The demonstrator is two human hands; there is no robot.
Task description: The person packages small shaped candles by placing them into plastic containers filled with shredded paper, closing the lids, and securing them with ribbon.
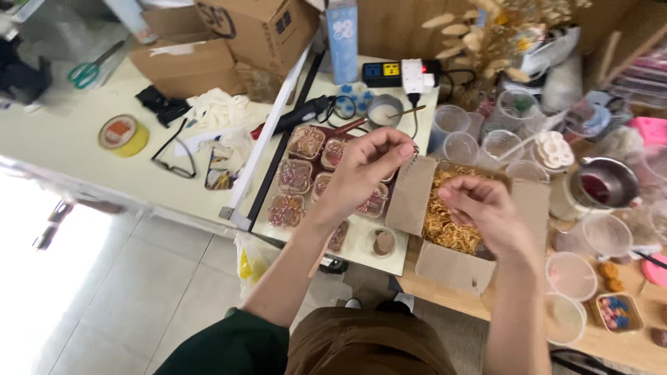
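- The left hand hovers over the right edge of the mould tray, fingers curled narrow with the tips pinched; whether anything sits between them is too small to tell.
- The right hand hangs over the open box just right of the tray, fingers loosely bunched around what looks like a pinch of the yellow dried shreds that fill the box.
- The box looks well filled with shreds, so plenty of stock appears to be left.
- On the tray, the small clear moulds at left hold brownish fillings and look done, as far as can be judged; those under the left hand are hidden.
- Farther right on the desk, empty clear cups stand unused.
- Glasses and a tape roll lie far left, well apart from the hands.
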